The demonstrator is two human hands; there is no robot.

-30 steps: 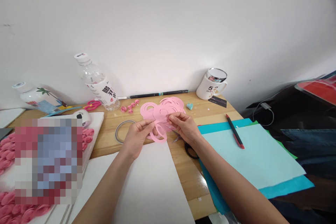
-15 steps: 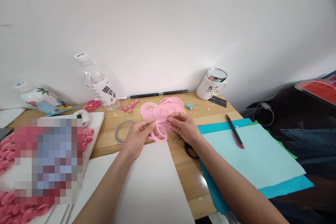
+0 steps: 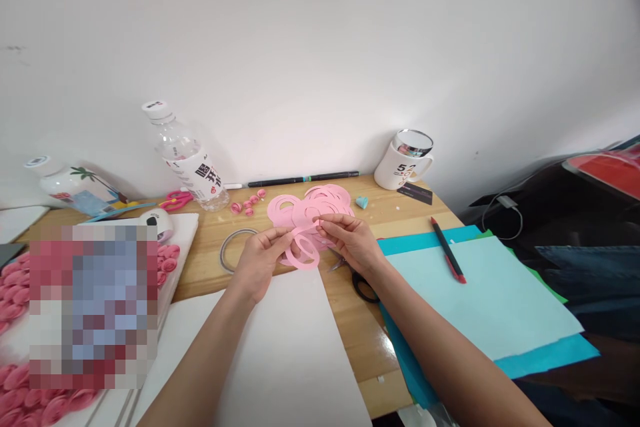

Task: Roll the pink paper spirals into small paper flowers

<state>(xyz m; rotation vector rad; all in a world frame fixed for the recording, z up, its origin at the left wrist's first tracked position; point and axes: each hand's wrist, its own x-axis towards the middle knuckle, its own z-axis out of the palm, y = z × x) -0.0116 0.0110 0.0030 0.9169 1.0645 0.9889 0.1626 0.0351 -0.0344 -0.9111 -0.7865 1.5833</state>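
The left hand [image 3: 257,263] pinches a pink paper strip [image 3: 304,265] between thumb and fingers. The right hand [image 3: 355,240] is also closed in a pinch, on the strip's other end; whether a roll is forming there is too small to tell. The 2 hands are near each other, and the strip loops down between them, over the near edge of the pink pile [image 3: 327,196] on the table [image 3: 350,340].

Left of the pile lie small pink rolls [image 3: 254,200] and a grey ring [image 3: 223,253]; right of it is 1 blue roll [image 3: 361,202]. Black scissors [image 3: 355,284] lie partly under the right hand. A white sheet [image 3: 285,347] is below the left.

Farther right, a black-and-red pen [image 3: 449,250] rests on a pale blue sheet [image 3: 500,307]. Along the wall stand a mug [image 3: 391,170] and a clear bottle [image 3: 195,172], with pink scissors [image 3: 176,200] beside it. At far left, pink roses [image 3: 167,265] surround a pixelated patch.
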